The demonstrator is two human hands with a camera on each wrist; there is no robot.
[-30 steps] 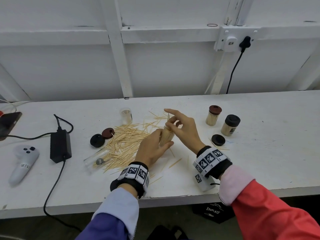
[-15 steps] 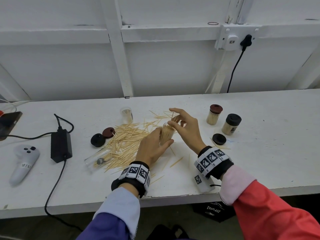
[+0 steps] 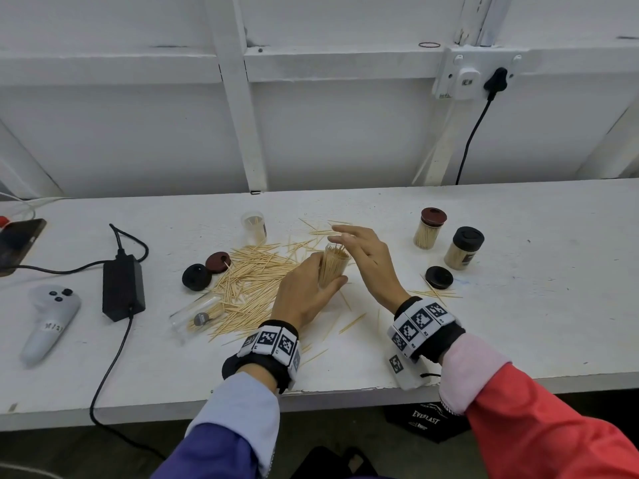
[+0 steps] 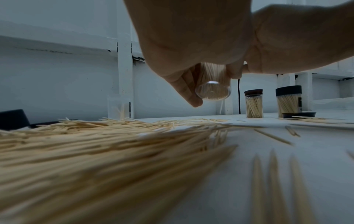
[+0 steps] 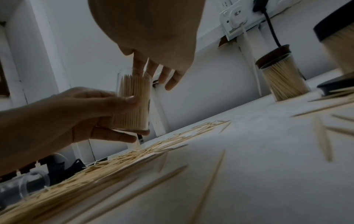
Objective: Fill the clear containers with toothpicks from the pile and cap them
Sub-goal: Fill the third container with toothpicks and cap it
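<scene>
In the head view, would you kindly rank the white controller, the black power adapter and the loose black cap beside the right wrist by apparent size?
1. White controller, the largest.
2. Black power adapter, somewhat smaller.
3. Loose black cap, clearly the smallest.

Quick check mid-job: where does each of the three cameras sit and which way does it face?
Head: worn high, looking forward and down at the white bench; shows both forearms, left hand, right hand.
Left wrist: low over the toothpick pile, looking along the left hand toward the wall.
Right wrist: low, tilted, looking along the right hand's fingers.
Shared: all three show the held container, left hand gripping it.
</scene>
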